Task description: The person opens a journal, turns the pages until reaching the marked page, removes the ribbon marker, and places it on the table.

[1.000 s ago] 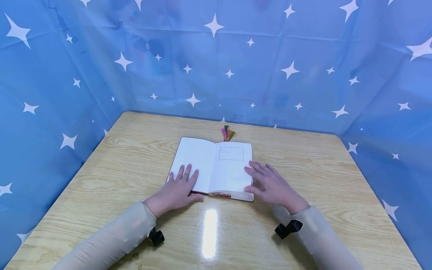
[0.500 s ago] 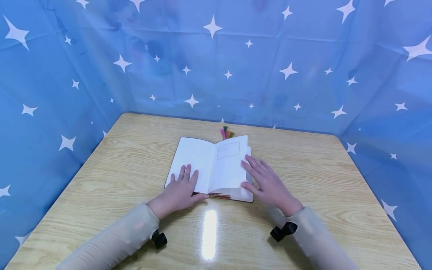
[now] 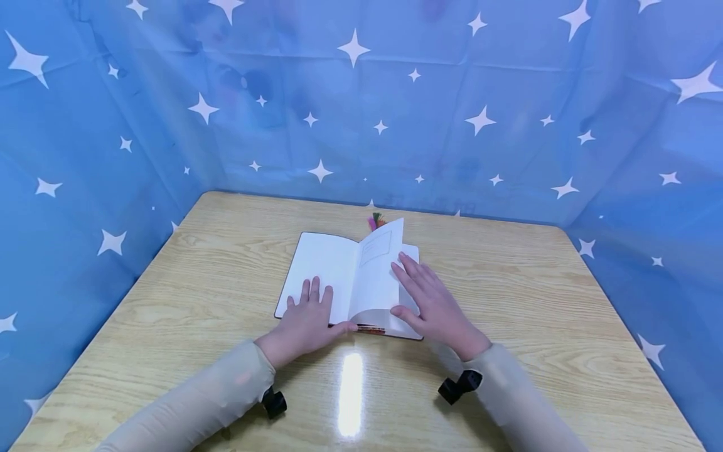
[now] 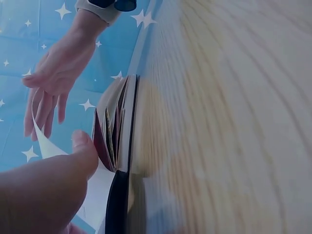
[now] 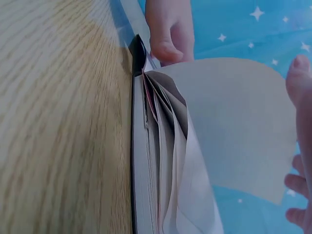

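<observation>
A notebook (image 3: pixel 321 257) with a dark cover lies open on the wooden table. My left hand (image 3: pixel 302 326) rests flat on its left page, fingers spread and the thumb at the bottom edge near the spine. One right-hand page (image 3: pixel 377 273), printed with a small box, stands lifted and curves leftward. My right hand (image 3: pixel 435 307) is at this page's outer edge with fingers extended; in the right wrist view the raised page (image 5: pixel 239 122) reaches close to the fingers. Several inner leaves (image 5: pixel 165 146) fan apart below it.
A colourful tassel (image 3: pixel 375 221) sticks out past the notebook's top edge, partly behind the raised page. The wooden table (image 3: pixel 226 245) meets a blue star-patterned cloth (image 3: pixel 294 75) at the back and sides. Small black cameras hang at both wrists.
The right-hand page has risen from nearly flat and tilted leftward, with my right hand moving left along with it. My left hand shifted slightly right, its thumb closer to the spine.
</observation>
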`<state>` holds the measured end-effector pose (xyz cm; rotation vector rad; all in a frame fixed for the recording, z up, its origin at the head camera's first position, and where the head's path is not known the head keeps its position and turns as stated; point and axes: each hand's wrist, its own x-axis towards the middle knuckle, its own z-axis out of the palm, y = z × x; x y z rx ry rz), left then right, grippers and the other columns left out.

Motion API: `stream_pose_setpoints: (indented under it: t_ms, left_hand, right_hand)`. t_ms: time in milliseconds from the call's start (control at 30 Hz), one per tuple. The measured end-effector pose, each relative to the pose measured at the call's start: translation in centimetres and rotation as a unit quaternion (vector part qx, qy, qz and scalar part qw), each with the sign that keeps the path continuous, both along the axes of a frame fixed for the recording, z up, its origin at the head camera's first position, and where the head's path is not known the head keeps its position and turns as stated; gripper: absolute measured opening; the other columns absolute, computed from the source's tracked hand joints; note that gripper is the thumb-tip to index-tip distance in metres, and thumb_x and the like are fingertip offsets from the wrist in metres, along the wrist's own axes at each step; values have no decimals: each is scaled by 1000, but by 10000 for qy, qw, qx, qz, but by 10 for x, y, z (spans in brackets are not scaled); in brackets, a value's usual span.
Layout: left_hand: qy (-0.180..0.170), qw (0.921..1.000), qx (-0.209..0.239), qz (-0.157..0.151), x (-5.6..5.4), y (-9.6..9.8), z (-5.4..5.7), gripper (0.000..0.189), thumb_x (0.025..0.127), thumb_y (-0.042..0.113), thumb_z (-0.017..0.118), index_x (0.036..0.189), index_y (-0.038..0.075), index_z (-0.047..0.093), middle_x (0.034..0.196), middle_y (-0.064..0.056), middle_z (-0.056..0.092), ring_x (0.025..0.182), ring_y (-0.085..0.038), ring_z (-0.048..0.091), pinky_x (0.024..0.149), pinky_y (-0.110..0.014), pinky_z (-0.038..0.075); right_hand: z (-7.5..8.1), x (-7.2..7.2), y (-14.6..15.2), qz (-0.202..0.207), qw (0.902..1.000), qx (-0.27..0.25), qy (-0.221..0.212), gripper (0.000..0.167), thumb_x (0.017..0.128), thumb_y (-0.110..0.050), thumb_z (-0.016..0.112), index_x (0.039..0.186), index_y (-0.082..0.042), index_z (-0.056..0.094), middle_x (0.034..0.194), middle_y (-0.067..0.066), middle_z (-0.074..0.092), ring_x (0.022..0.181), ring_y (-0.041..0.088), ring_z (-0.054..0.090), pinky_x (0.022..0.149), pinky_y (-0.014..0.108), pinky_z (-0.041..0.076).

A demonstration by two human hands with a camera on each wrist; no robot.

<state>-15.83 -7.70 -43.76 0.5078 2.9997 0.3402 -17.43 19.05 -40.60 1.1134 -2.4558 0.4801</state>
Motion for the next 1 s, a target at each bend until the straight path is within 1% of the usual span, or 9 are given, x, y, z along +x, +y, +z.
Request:
stream_pose_setpoints:
  t_ms: [167, 333, 467, 567, 733, 800, 1000]
  left_hand:
    - [-14, 9999, -51, 108, 0, 4, 1, 110, 73, 86, 24, 140, 0, 34, 145, -32, 22, 133, -47, 18, 93, -67, 29]
    - [27, 9998, -94, 153, 0, 5, 2, 109, 74, 85, 25, 140, 0, 34, 146, -31, 22, 134, -47, 17, 94, -67, 29]
    - [130, 9998, -99, 145, 1, 5, 3, 107, 75, 84, 25, 141, 0, 35, 147, -28, 22, 134, -46, 17, 95, -66, 27]
    - [263, 9996, -22, 123, 2, 4, 4, 105, 77, 83, 28, 140, 0, 35, 147, -27, 23, 134, -46, 19, 95, -66, 28]
    - [608, 9981, 72, 80, 4, 3, 6, 100, 79, 79, 34, 140, -1, 37, 147, -27, 25, 132, -45, 25, 94, -66, 30]
    - [759, 9971, 101, 47, 4, 3, 7, 99, 81, 77, 35, 140, -1, 35, 147, -27, 23, 133, -45, 24, 94, -66, 29]
    - [1223, 9921, 248, -153, 4, 1, 9, 94, 85, 68, 44, 144, -2, 26, 150, -27, 12, 136, -42, 14, 96, -66, 27]
  right_hand:
    - [0, 0, -2, -9, 10000, 36, 83, 78, 94, -61, 27, 145, -2, 28, 149, 20, 25, 137, 30, 22, 108, 49, 20]
    - [4, 2, -7, -5, 9999, 57, 106, 73, 97, -56, 26, 147, -4, 25, 149, 19, 25, 138, 29, 21, 109, 47, 19]
    - [6, 4, -10, 85, 9997, 34, 206, 69, 98, -53, 26, 146, -3, 27, 149, 19, 26, 138, 29, 22, 108, 47, 21]
    - [6, 4, -10, 134, 9994, 7, 306, 68, 98, -52, 26, 145, -1, 29, 148, 19, 27, 137, 30, 24, 108, 47, 21]
    - [5, 6, -9, 177, 9993, -40, 334, 68, 99, -51, 27, 144, -1, 31, 148, 19, 29, 136, 30, 26, 109, 45, 20]
    - [4, 7, -9, 162, 9994, -50, 308, 67, 99, -50, 27, 144, -1, 30, 148, 18, 29, 136, 29, 25, 109, 45, 20]
    - [3, 8, -8, 137, 9996, -67, 252, 67, 99, -49, 27, 145, -1, 27, 149, 16, 28, 136, 28, 26, 109, 44, 20]
